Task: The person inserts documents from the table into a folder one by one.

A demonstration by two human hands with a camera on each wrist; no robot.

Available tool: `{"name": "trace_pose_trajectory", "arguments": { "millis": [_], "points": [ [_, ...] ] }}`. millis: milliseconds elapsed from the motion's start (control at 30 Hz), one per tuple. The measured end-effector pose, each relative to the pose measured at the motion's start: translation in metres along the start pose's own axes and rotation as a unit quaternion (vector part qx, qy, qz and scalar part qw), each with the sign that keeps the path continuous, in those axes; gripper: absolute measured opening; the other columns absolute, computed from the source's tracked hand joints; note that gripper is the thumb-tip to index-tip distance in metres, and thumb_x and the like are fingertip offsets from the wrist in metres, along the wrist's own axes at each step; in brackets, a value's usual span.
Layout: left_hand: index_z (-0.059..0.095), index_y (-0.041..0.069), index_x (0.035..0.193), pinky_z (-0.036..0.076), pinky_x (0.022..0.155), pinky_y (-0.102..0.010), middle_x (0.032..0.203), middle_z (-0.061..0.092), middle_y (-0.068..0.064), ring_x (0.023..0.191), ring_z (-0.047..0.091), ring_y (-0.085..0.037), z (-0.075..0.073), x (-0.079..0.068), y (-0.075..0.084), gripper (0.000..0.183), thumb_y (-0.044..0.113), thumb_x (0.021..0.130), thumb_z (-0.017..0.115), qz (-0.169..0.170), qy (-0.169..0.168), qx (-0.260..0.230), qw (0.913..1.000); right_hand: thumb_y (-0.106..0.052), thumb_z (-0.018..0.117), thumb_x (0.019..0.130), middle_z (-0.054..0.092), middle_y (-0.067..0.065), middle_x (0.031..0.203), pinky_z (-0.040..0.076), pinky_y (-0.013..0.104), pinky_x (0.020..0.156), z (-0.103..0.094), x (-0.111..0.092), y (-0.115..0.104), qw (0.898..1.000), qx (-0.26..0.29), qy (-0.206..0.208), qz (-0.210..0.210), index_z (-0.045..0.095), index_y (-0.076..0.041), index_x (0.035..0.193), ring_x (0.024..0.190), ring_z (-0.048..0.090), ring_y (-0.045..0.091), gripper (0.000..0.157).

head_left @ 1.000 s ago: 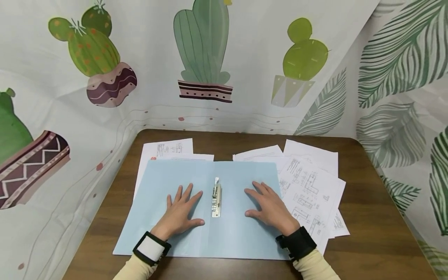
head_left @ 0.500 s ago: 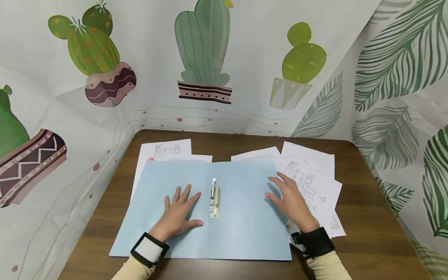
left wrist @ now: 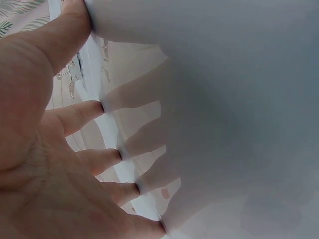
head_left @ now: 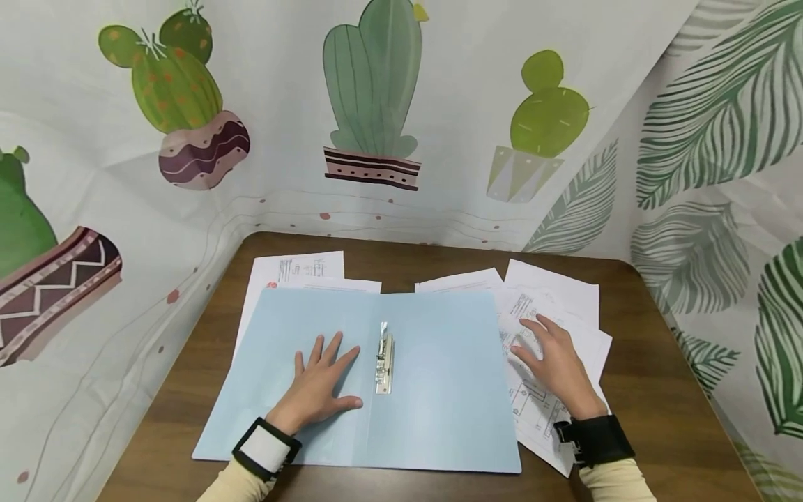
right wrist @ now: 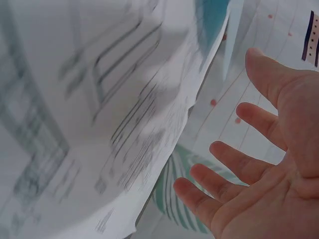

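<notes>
Rests the left hand [head_left: 316, 390] on the left half of the blue folder [head_left: 448, 394], with fingers spread and fingertips touching it. Hovers the right hand [head_left: 560, 366], well apart from the left, over the printed papers [head_left: 527, 404] beside the folder's right edge, with fingers loose and parted. Has the folder lying open on the brown table [head_left: 665, 432], with the clip [head_left: 385, 362] just right of the fold, between the hands. Shows more sheets [head_left: 297, 268] past the far left corner.

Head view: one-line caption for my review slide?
Left hand resting on an open blue folder with a metal clip, right hand over printed sheets along its right edge.
</notes>
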State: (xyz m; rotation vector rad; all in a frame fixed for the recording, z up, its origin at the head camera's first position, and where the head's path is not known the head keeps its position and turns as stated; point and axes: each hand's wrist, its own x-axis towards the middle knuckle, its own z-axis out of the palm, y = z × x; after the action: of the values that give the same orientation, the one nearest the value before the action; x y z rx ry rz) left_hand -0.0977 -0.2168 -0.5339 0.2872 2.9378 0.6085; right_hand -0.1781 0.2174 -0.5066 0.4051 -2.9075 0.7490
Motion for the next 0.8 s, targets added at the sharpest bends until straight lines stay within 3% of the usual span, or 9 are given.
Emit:
{"name": "trace_pose_trajectory", "arguments": {
  "millis": [267,567,800],
  "points": [
    [0.052,0.014,0.152,0.007,0.105,-0.085,0.166,0.026,-0.024,0.150,0.012,-0.057,0.004,0.001,-0.001,0.097,0.057,0.072,0.086,-0.015,-0.006,-0.001,0.9999,-0.017,0.080,0.091,0.043,0.039,0.147,0.037,0.073,0.102,-0.012,-0.006,0.024,1.000,-0.008,0.000,0.013,0.056,0.003,0.140,0.134,0.039,0.061,0.059],
    [0.054,0.017,0.151,0.005,0.104,-0.086,0.165,0.028,-0.023,0.151,0.012,-0.057,0.013,-0.020,-0.004,0.097,0.060,0.070,0.086,-0.045,-0.025,-0.021,0.9985,-0.020,0.081,0.089,0.043,0.042,0.145,0.037,0.075,0.100,-0.011,-0.024,0.045,0.997,-0.032,-0.018,0.062,0.056,0.004,0.140,0.132,0.038,0.065,0.062],
    [0.053,0.016,0.151,0.005,0.105,-0.085,0.166,0.027,-0.023,0.151,0.012,-0.056,0.005,-0.003,-0.002,0.096,0.059,0.071,0.085,-0.020,-0.005,-0.017,0.9996,-0.020,0.080,0.090,0.038,0.046,0.144,0.034,0.077,0.097,-0.027,-0.019,0.060,0.995,-0.049,-0.001,0.089,0.054,0.006,0.140,0.128,0.034,0.070,0.062]
  ]
}}
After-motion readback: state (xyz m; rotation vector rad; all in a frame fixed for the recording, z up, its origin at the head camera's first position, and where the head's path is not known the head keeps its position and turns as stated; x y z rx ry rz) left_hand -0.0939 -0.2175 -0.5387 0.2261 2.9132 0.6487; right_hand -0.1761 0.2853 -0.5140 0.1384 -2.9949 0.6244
